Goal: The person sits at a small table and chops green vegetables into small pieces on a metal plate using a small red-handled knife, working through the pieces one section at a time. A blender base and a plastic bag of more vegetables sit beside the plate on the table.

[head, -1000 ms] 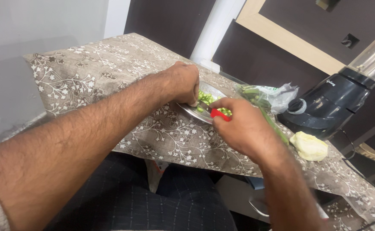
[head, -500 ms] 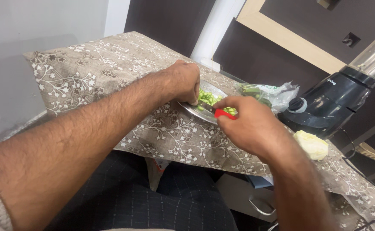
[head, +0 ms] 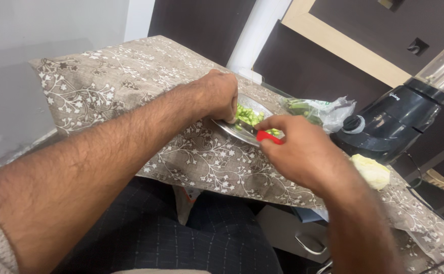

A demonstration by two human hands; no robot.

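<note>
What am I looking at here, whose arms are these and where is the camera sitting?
The camera is worn on a person's head and looks down, so both bare arms belong to that person; their lap in dark checked cloth shows below. In front is a table under a brown cloth with white flowers. On it lies a shallow metal plate holding chopped green vegetable pieces. The left hand rests at the plate's edge by the pieces. The right hand grips a tool with a red handle, likely a small knife; its blade is hard to see. Further right lie a plastic bag of greens, a dark blender base and a pale cabbage piece.
</note>
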